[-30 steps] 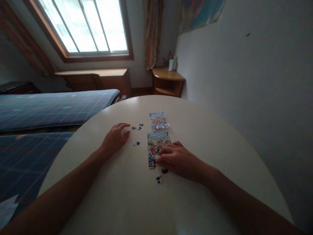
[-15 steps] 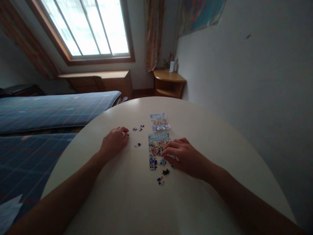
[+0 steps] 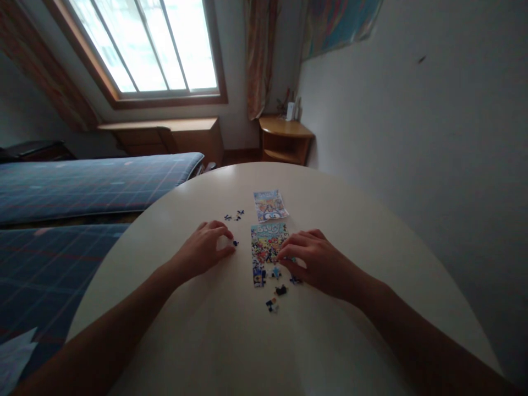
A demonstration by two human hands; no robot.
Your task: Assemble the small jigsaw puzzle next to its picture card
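Observation:
A partly assembled jigsaw puzzle (image 3: 266,242) with a colourful crowded picture lies on the round table, its lower right part uneven. My right hand (image 3: 315,258) rests over its right edge, fingers bent and slightly apart, fingertips touching the picture; I see nothing held in it. To the left, my left hand (image 3: 206,247) curves with thumb and forefinger apart beside a small dark puzzle piece (image 3: 235,243). Below the puzzle lie a black piece (image 3: 281,290) and an orange, dark and white piece (image 3: 271,306). Another dark piece (image 3: 295,280) shows under my right hand.
Beyond the puzzle lies a creased picture sheet (image 3: 270,205). Several loose pieces (image 3: 239,214) sit to its left. The white round table (image 3: 231,341) stands close to the right wall. A bed with blue plaid covering (image 3: 82,184) is at the left, and a corner shelf (image 3: 284,127) stands behind.
My left hand has moved right and opened around the dark piece; the small piece at its fingertips earlier is out of sight. My right hand has shifted slightly right, showing more of the dark piece below it.

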